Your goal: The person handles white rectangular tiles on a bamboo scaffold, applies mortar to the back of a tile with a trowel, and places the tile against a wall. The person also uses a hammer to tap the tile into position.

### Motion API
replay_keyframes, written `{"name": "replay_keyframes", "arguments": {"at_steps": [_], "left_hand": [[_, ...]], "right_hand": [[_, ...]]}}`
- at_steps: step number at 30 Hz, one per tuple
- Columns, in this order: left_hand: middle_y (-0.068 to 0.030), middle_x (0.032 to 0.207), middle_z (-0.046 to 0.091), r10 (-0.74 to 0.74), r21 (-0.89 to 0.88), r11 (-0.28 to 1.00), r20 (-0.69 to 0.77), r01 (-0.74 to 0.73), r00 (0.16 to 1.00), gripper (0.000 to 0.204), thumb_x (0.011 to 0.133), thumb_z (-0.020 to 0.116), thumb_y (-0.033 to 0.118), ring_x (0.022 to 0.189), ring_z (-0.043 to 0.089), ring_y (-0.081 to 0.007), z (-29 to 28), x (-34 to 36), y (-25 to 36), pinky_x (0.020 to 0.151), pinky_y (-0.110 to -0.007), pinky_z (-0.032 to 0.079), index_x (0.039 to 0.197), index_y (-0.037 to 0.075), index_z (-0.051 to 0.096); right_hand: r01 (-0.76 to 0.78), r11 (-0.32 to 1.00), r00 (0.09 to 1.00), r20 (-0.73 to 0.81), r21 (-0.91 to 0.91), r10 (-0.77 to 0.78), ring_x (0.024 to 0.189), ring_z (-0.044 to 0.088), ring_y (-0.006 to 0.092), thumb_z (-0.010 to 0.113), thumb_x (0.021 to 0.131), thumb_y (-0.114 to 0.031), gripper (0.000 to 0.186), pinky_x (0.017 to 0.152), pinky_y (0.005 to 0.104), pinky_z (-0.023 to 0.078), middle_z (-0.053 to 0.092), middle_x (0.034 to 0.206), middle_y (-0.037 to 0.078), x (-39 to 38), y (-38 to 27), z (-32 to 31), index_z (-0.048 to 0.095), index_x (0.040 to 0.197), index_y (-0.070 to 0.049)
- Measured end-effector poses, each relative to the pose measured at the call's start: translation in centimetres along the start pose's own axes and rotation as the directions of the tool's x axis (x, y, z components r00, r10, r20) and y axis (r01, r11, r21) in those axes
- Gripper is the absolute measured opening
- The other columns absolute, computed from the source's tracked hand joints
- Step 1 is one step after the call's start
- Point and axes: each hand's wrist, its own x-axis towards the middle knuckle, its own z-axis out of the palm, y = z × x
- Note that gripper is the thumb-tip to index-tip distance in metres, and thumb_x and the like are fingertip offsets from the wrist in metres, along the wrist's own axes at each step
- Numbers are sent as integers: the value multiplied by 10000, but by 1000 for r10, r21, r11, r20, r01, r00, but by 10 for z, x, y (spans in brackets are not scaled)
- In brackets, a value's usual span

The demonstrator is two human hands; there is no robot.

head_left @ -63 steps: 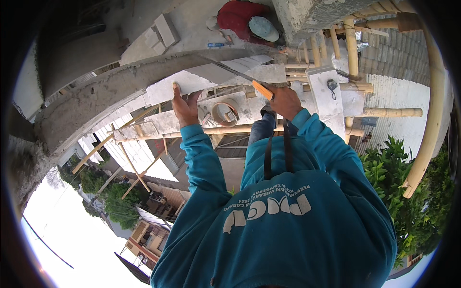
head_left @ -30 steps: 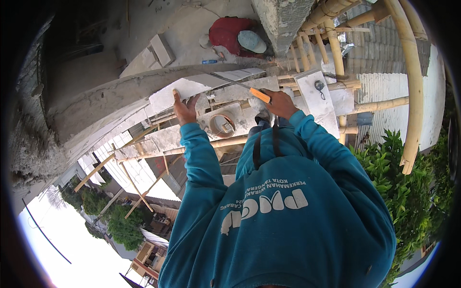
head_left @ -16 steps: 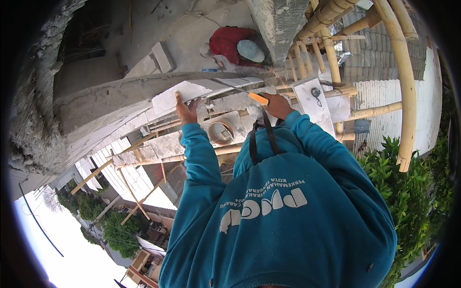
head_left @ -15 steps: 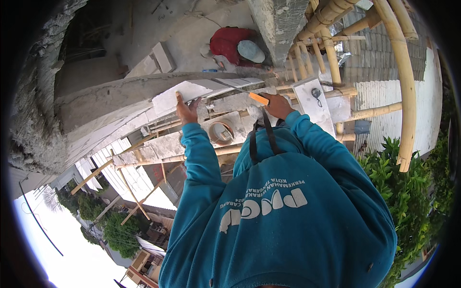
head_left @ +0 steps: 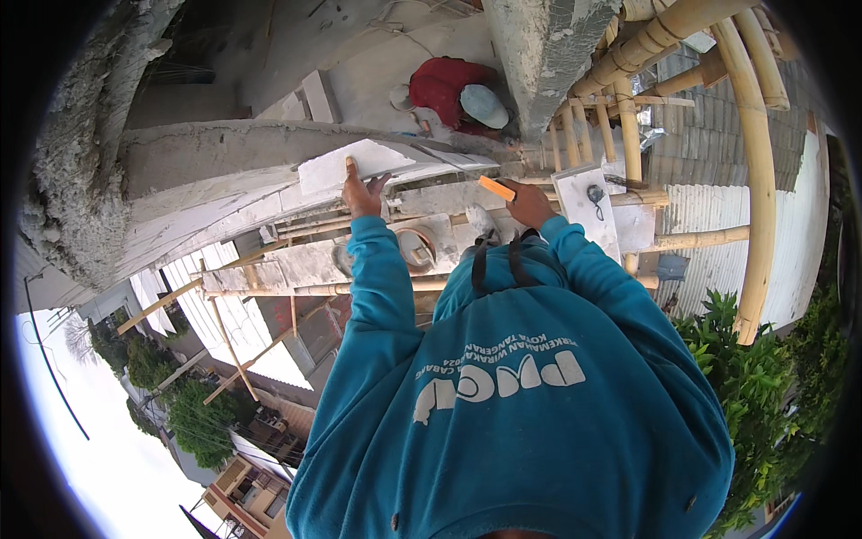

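My left hand grips the near edge of a white lightweight block, thumb on its face and fingers spread beneath its edge. The block's right end is cut at a slant, and it sits along the top of the white block wall. Closed around the orange handle of a hand saw is my right hand, right of the block. The saw's thin blade is hard to make out against the wall.
Mortar-stained planks on bamboo poles run below the wall, holding a round bucket. Right of my hand lies another white block with a small dark object on it. A person in red bends beyond the wall, near a concrete column.
The whole view has shifted slightly. My left hand and the block have moved a little farther away and to the right. The saw stays in my right hand, its blade now less visible.
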Motion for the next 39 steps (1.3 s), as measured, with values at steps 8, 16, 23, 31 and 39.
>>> {"name": "replay_keyframes", "arguments": {"at_steps": [8, 16, 23, 31, 39], "left_hand": [[-233, 1369, 369, 3, -9, 1000, -2, -3, 1000, 669, 946, 615, 407, 1221, 444, -505, 3, -2, -1, 894, -622, 554, 1378, -49, 384], [-209, 1248, 442, 12, -21, 1000, -47, -13, 999, 691, 884, 692, 448, 1085, 486, -415, 3, -5, -3, 796, -544, 618, 1293, -62, 469], [-215, 1269, 435, 19, -10, 1000, -22, -19, 1000, 703, 883, 698, 437, 1115, 473, -434, 4, -5, -2, 813, -573, 606, 1314, -60, 451], [-202, 1329, 414, 28, -9, 1000, 1, -28, 1000, 726, 891, 686, 436, 1152, 463, -464, -5, 5, -5, 830, -594, 592, 1381, -23, 410], [-172, 1335, 433, 48, 63, 997, 15, -49, 999, 674, 930, 636, 426, 1171, 490, -432, 9, -10, 0, 877, -586, 571, 1388, -14, 410]], "right_hand": [[-12, 999, 1000, 4, -34, 13, 961, 643, 402, 627, 804, -198, 536, 880, 490, 507, 683, 1020, 223, 6, 11, 5, 552, 1330, -129], [49, 997, 997, -49, -63, -52, 932, 643, 415, 613, 813, -193, 528, 856, 497, 513, 684, 982, 229, 4, 16, 11, 550, 1333, -122], [46, 997, 998, -43, -56, -49, 924, 641, 409, 603, 817, -190, 530, 841, 500, 513, 687, 972, 223, 2, 14, 11, 550, 1339, -118], [77, 997, 996, -48, -14, -78, 857, 655, 396, 607, 810, -187, 525, 823, 499, 519, 690, 910, 210, -1, 4, 5, 577, 1334, -188], [-25, 1000, 999, 41, 6, 25, 816, 659, 378, 633, 806, -170, 522, 780, 494, 523, 684, 827, 194, -100, -7, -74, 584, 1326, -183]]}}
